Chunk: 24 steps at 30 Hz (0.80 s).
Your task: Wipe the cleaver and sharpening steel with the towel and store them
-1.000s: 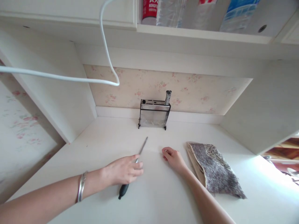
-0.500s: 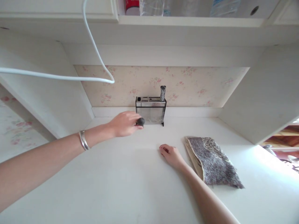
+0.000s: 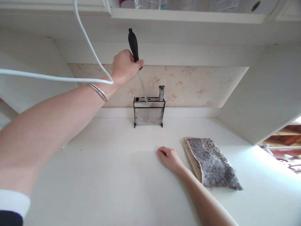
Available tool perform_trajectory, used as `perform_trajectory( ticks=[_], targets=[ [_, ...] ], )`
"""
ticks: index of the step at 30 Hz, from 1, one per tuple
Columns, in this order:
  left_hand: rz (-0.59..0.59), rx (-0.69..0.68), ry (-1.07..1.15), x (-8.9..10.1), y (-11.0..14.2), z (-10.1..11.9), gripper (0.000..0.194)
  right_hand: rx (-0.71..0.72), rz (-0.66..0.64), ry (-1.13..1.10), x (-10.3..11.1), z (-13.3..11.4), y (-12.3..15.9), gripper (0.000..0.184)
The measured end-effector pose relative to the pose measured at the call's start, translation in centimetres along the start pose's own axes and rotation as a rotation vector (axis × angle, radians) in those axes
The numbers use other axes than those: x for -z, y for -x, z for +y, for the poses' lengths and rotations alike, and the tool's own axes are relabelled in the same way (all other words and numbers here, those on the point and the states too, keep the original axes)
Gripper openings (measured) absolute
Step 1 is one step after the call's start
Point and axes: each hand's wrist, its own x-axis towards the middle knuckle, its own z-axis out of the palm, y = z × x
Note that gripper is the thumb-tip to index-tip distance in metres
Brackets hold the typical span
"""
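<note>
My left hand [image 3: 127,66] is closed round the lower handle of a black-handled sharpening steel [image 3: 133,44], raised high over the counter. Its thin grey rod slants down, and the tip meets the slotted top of a knife block [image 3: 149,116] with clear sides and a black frame. Another worn, dark handle [image 3: 161,93] stands up from the block's right end. My right hand [image 3: 169,159] rests on the counter with its fingers curled in, nothing visible in them. To its right lies a folded grey-brown patterned cloth [image 3: 215,164].
The white counter [image 3: 113,175] sits under an overhead cabinet shelf [image 3: 188,15] holding plastic-wrapped items. A white cable [image 3: 56,78] hangs across the upper left, in front of my left forearm. Side panels [image 3: 263,88] close in the nook, with flowered wallpaper [image 3: 195,84] behind.
My left hand has risen from low at the block's left front to above it, with the sharpening steel now upright and its tip at the block's top. My right hand stays resting on the counter.
</note>
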Motion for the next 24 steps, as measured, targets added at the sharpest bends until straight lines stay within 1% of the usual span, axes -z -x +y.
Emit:
perform_trajectory(
  ticks=[3,8,10,13,17,19,22,24],
  targets=[
    [0.026,0.027,0.035,-1.7,-0.9,0.2,0.037,0.003,-0.006,0.006,0.1,0.1,0.0,0.027],
    [-0.002,0.093,0.060,-4.3,-1.0,-0.2,0.051,0.017,-0.014,0.007,0.1,0.2,-0.1,0.027],
    [-0.017,0.113,0.060,-5.1,-0.8,-0.5,0.049,0.017,-0.017,0.007,0.1,0.3,-0.1,0.026],
    [-0.040,0.128,0.047,-5.7,-0.8,-0.8,0.044,0.020,-0.022,0.003,0.1,0.4,-0.2,0.026],
    [-0.050,0.074,0.012,-6.3,-1.6,-0.7,0.035,0.029,-0.020,0.011,0.1,0.4,-0.2,0.026],
    [-0.081,0.024,0.003,-6.9,-2.3,-0.6,0.031,0.034,-0.015,0.016,0.1,0.3,-0.1,0.026],
    [-0.147,-0.026,-0.029,-8.4,-3.0,-0.7,0.032,0.035,-0.012,0.018,0.0,0.3,-0.1,0.026],
    [-0.191,-0.019,-0.075,-9.6,-2.6,-1.1,0.035,0.033,-0.012,0.017,0.0,0.3,-0.1,0.026]
  ],
)
